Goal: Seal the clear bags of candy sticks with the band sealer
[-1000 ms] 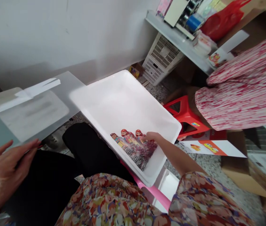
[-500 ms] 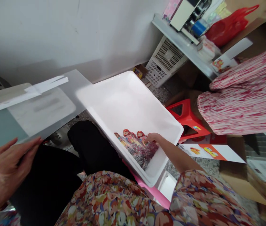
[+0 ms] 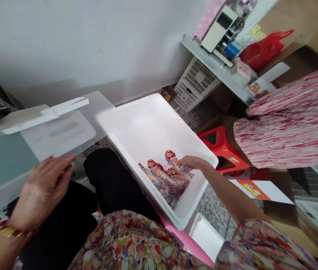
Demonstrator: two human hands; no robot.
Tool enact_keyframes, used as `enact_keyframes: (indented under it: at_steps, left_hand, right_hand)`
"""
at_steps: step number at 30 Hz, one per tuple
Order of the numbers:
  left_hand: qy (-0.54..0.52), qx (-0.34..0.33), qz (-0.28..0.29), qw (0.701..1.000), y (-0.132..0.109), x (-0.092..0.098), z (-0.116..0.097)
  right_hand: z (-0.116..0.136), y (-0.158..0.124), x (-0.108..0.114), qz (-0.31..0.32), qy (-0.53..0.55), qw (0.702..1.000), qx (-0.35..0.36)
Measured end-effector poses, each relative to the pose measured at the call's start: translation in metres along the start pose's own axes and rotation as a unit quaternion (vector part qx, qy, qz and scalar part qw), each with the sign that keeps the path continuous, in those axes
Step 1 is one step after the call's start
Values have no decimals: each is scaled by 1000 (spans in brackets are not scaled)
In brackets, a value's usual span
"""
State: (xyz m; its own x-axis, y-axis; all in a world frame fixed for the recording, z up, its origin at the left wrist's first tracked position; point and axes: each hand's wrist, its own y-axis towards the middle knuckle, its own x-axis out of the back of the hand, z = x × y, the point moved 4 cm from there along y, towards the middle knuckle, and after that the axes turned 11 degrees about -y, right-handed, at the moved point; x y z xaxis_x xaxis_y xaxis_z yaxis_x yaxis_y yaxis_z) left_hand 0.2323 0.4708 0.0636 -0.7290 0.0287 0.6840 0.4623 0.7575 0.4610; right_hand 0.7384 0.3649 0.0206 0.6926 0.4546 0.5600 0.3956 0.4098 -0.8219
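A white foam box [image 3: 144, 127] stands in front of me, with several small packets [image 3: 161, 180] printed with red-haired doll figures gathered in its near corner. Inside the box, my right hand [image 3: 191, 162] pinches the edge of one doll packet [image 3: 170, 156] lifted at the top of the pile. My left hand [image 3: 46, 183] is over the near edge of the grey table [image 3: 1, 161], its fingers bent toward the thumb. Something small and greenish shows at those fingertips, too blurred to name.
A clear sheet with white strips [image 3: 46, 116] lies on the table. Right of the box are a red stool [image 3: 223, 150], a person in pink-and-white clothes [image 3: 288, 116] and cardboard boxes. White crates [image 3: 195, 82] stand under a shelf by the wall.
A doll packet has come up and away from the pile with my right hand. My left hand has moved right along the table edge, and its fingers have drawn together. The view has shifted slightly.
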Motion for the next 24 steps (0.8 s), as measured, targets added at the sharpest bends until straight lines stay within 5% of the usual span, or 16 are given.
enact_keyframes:
  at_steps: [5,8,12,14,16,18,21,24]
  left_hand:
    - [29,-100,32,994,45,-55,-82]
    - [39,-102,43,993,61,-72,-95]
    - [-43,-70,0,997,65,-44,-60]
    - [-121,20,-17,992,63,-20,-35]
    - [-225,153,-62,960,59,0,-12]
    - [-341,253,-111,898,55,9,5]
    - [-474,293,-142,818,58,9,23]
    - [-511,286,-172,793,63,6,43]
  right_hand:
    - [115,-55,-11,124,127,968,178]
    - [196,-92,-41,200,155,930,268]
    - [272,-123,-64,340,133,857,364]
    - [297,-126,-63,397,94,823,396]
    - [321,-121,-56,358,65,821,441]
    - [348,-117,-52,246,60,825,505]
    - [385,-121,-67,174,67,790,584]
    - [416,-121,-95,181,93,770,605]
